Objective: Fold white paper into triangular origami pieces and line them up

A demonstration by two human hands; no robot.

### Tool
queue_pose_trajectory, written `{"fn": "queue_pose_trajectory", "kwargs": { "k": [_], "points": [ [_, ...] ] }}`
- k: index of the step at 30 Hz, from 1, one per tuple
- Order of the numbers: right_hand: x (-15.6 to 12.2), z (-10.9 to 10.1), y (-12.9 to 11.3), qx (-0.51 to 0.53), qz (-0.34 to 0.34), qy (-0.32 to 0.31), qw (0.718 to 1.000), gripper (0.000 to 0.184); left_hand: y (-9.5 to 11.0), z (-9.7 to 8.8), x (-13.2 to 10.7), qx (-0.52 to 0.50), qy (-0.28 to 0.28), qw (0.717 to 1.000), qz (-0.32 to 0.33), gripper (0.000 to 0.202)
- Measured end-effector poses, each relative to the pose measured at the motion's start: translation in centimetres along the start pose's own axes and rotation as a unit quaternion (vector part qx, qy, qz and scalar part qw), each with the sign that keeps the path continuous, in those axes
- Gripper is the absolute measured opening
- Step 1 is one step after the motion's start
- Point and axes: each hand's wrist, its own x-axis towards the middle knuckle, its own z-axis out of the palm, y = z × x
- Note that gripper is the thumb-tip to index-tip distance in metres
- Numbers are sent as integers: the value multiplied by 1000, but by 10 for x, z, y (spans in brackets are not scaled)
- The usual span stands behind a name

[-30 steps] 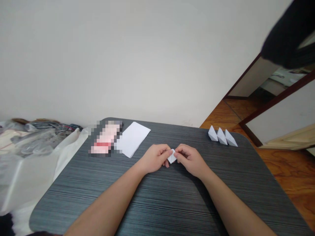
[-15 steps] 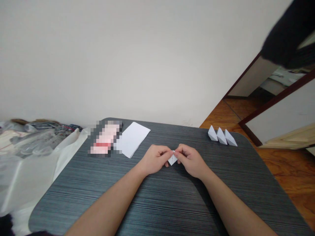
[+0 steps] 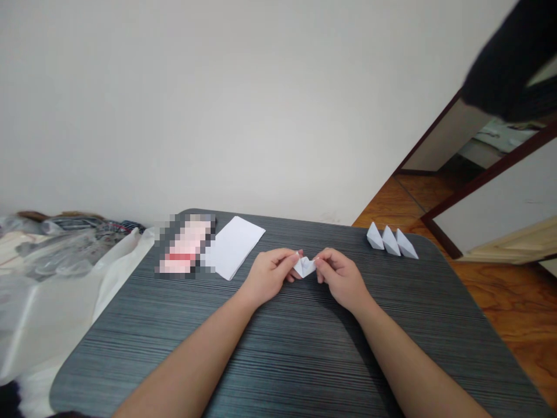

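Observation:
Between my hands, over the middle of the dark table [image 3: 278, 360], is a small white folded paper boat [image 3: 306, 267], partly spread, with a raised piece at its centre. My left hand [image 3: 272, 276] pinches its left tip between thumb and fingers. The right tip is pinched by my right hand [image 3: 342, 277]. Three finished-looking white paper boats [image 3: 390, 241] stand in a row at the table's back right. To the left of my hands lies a stack of white paper sheets [image 3: 235, 247].
A blurred-out pink and red item [image 3: 185, 244] lies at the table's back left. A pale wall [image 3: 261, 116] rises behind the table. Clear plastic bags [image 3: 69, 249] are piled on the left. Wooden floor [image 3: 513, 302] and a doorway are on the right.
My hands have drawn slightly apart and up, pulling the paper's two tips outward. It has gone from a compact diamond to a wider boat shape.

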Motion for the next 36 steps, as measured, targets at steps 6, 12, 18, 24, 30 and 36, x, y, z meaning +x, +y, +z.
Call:
{"fn": "queue_pose_trajectory", "kwargs": {
  "k": [6, 12, 18, 24, 30, 36],
  "points": [
    [-1, 1, 4, 29, -2, 27, 999, 14, -7, 1, 2, -38, 21, 999, -2, 29],
    [-1, 3, 9, 59, 0, 49, 997, 15, -10, 2, 4, -130, 44, 990, 4, 22],
    [-2, 3, 9, 72, 2, 65, 995, 18, -11, 2, 5, -203, 77, 976, 14, 20],
    [-3, 0, 7, 53, -7, 24, 998, 16, -10, 3, 2, -136, 79, 987, 27, 19],
    [-3, -2, 2, -31, -14, 16, 999, 14, -4, 3, 0, -147, 52, 988, 20, 18],
    [-2, -1, 4, -13, -18, 51, 998, 16, -4, 2, 2, -222, 29, 975, -5, 21]
  ]
}}
